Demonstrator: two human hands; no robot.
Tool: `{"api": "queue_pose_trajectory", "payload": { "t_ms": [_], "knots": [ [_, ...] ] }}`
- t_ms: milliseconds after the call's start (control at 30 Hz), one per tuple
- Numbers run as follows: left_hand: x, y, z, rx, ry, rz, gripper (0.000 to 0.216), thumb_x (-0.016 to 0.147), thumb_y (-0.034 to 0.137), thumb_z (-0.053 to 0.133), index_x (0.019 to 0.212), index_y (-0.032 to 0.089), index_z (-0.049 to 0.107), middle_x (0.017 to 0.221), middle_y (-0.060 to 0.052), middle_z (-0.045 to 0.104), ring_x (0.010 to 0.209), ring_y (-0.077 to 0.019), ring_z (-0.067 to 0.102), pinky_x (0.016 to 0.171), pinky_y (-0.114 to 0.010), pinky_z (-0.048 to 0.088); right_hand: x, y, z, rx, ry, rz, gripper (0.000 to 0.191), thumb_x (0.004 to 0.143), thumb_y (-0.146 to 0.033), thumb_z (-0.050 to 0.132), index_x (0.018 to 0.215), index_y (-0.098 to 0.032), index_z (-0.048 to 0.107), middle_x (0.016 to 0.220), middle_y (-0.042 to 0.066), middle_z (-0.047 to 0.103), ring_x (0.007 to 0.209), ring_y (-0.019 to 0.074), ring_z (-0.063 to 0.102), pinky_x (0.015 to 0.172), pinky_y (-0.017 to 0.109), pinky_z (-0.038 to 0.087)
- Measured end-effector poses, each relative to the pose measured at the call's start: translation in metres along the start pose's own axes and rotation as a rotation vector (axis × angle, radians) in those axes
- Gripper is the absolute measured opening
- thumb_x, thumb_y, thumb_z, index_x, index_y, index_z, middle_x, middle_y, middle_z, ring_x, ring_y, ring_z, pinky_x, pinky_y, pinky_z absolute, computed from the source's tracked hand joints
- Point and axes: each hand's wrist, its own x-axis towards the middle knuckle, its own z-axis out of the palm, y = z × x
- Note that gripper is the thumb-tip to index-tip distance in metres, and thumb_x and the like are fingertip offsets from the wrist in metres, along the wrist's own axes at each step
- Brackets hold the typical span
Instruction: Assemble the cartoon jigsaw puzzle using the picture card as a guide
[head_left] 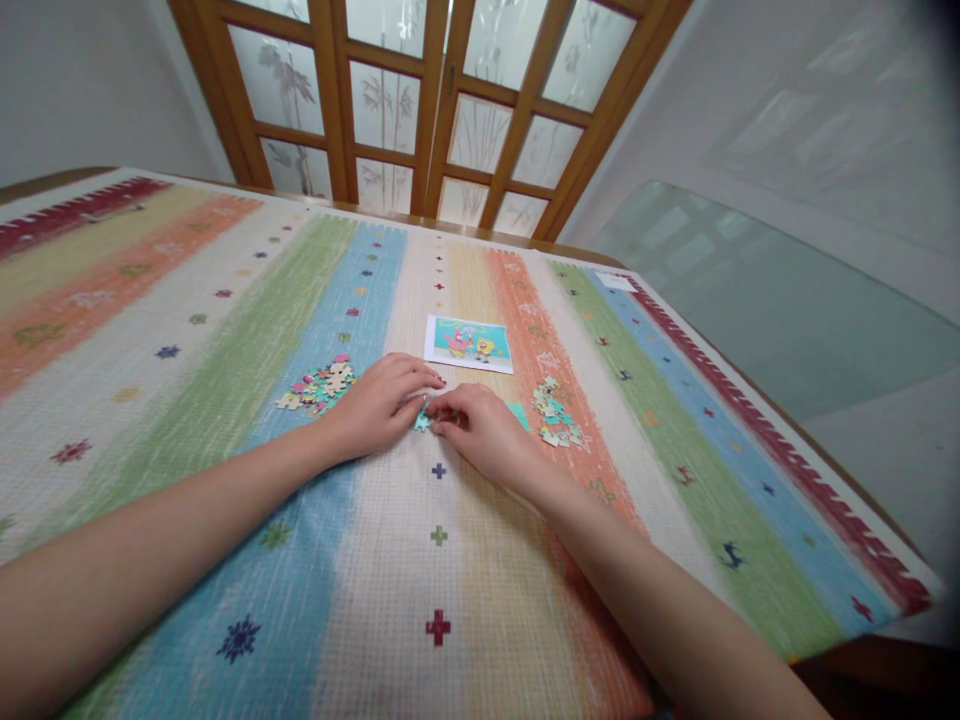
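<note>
My left hand rests on the tablecloth with its fingers curled over the left side of some joined or touching teal jigsaw puzzle pieces. My right hand meets it from the right, thumb and fingers pinched at the same pieces. The fingertips of both hands nearly touch and cover much of what they hold. A teal strip of puzzle shows partly from behind my right hand. Just beyond the hands lies a picture card with cartoon figures on a teal background.
A heap of mixed loose puzzle pieces lies left of my left hand. Another pile, mostly teal and cream pieces, is to the right. The striped tablecloth covers the table. Wooden glass-paned doors stand behind the table.
</note>
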Motion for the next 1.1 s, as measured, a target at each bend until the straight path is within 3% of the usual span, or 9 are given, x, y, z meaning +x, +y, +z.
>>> {"api": "queue_pose_trajectory", "payload": {
  "t_ms": [133,333,767,1100],
  "knots": [
    [-0.001,-0.001,0.0,-0.007,-0.02,0.008,0.029,0.097,0.015,0.048,0.12,0.019,0.064,0.125,-0.009,0.066,0.123,-0.0231,0.054,0.108,-0.046,0.043,-0.008,-0.003,-0.001,-0.101,0.042,-0.047,0.014,0.089,-0.01,0.065,0.094,-0.02,0.073,0.094,0.006,0.07,0.094,0.0214,0.06,0.085,0.035,0.044],
    [-0.002,-0.001,0.0,0.042,-0.059,0.013,0.033,0.097,0.013,0.044,0.123,0.021,0.063,0.13,-0.008,0.063,0.131,-0.0237,0.049,0.113,-0.05,0.039,-0.017,-0.004,0.005,-0.264,0.061,-0.081,0.007,0.092,-0.025,0.068,0.093,-0.02,0.073,0.097,0.008,0.069,0.095,0.023,0.057,0.082,0.035,0.04],
    [-0.004,0.003,0.0,0.119,-0.149,0.023,0.04,0.095,0.011,0.042,0.13,0.021,0.06,0.137,-0.009,0.06,0.137,-0.0257,0.044,0.115,-0.053,0.036,-0.016,0.002,0.007,-0.372,0.054,-0.14,0.02,0.1,-0.02,0.055,0.094,-0.018,0.074,0.098,0.008,0.069,0.096,0.0227,0.055,0.078,0.035,0.035],
    [-0.003,0.005,-0.002,0.107,-0.157,0.01,0.04,0.096,0.011,0.041,0.129,0.022,0.06,0.137,-0.008,0.06,0.138,-0.0248,0.044,0.116,-0.051,0.035,-0.019,0.001,0.006,-0.406,0.052,-0.178,0.018,0.099,-0.022,0.058,0.094,-0.018,0.075,0.097,0.007,0.071,0.095,0.0227,0.055,0.077,0.035,0.033]
  ]
}}
